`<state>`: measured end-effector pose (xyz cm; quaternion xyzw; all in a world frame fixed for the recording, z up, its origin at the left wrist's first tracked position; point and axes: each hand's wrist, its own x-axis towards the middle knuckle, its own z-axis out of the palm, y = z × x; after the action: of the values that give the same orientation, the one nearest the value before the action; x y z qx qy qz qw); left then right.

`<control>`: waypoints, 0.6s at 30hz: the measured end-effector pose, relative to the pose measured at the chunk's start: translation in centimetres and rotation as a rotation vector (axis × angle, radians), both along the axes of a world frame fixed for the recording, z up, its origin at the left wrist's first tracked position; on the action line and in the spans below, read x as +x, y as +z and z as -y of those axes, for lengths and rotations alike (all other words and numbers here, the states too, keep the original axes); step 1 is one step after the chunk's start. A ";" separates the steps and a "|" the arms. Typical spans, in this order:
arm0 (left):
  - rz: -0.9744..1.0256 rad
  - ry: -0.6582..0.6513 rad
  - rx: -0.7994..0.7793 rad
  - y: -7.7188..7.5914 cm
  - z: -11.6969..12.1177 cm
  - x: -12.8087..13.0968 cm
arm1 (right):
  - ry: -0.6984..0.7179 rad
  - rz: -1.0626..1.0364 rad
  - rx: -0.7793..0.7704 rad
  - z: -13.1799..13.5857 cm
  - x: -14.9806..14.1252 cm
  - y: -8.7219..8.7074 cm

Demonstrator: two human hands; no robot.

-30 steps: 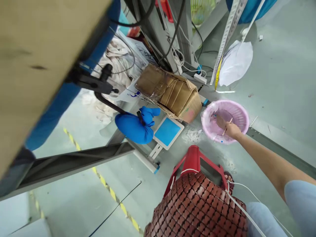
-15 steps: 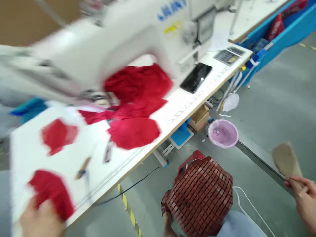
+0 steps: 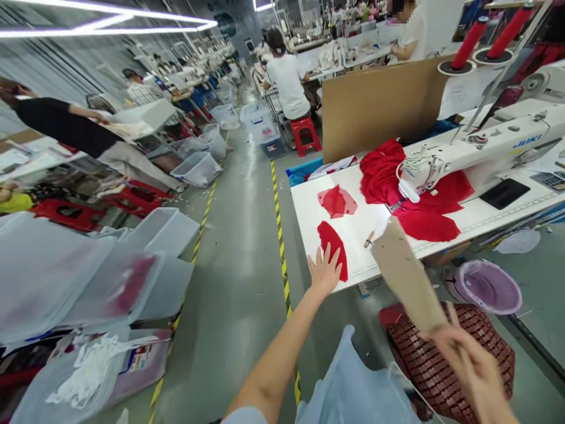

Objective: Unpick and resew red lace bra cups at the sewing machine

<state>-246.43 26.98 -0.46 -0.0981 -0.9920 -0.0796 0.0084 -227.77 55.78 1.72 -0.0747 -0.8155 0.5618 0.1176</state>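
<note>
"Hand positions, left one first?"

"Left hand point(image 3: 324, 271) palm down, fingers spread wide over the lower part of a curved red piece point(image 3: 331, 237). Piece lies flat on the white tabletop point(image 3: 357, 262), by its near left corner. Nothing gripped on that side."

"And the right?"

"Right hand point(image 3: 470, 353) closed around the narrow end of a tan panel point(image 3: 408, 277), flat and broad, a few dark specks near the far end. (Something slim and stick-like shows at the grip, too blurred to name.) Panel slants up and leftward, its wide end across the tabletop's front edge as seen from above. Whether it touches the surface, I can't tell."

"What lies around them?"

"Just beyond the curved piece, a paler, partly sheer red piece point(image 3: 338, 201). Between left hand and panel, a wood-handled tool point(image 3: 369, 239). Farther right, bunched red fabric point(image 3: 382, 174) runs under the head of a white sewing machine point(image 3: 498, 141); a dark phone point(image 3: 504, 193) lies on the tabletop to the right of the fabric."

"Floor level?"

"Purple bin point(image 3: 468, 297) with a pale liner, beyond a seat with a brown beaded cover point(image 3: 498, 347). Right hand hovers above that cover."
</note>
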 end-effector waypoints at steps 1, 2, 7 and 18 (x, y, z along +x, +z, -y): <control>-0.029 -0.018 0.036 0.3 1.2 -0.1 | 0.068 0.003 -0.086 3.0 -1.3 0.2; -0.065 -0.023 0.077 0.5 2.3 0.0 | 0.091 0.024 -0.180 5.9 -3.0 0.1; -0.143 -0.097 0.200 0.4 4.0 2.3 | 0.095 0.048 -0.216 14.7 -10.1 -3.3; -0.075 -0.387 -0.096 -0.9 -0.3 4.6 | 0.150 0.168 -0.050 9.7 -10.1 -1.9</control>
<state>-241.86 27.32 -1.41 -0.2898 -0.9563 -0.0286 0.0251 -237.86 46.10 -0.18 -0.0632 -0.8116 0.5807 0.0048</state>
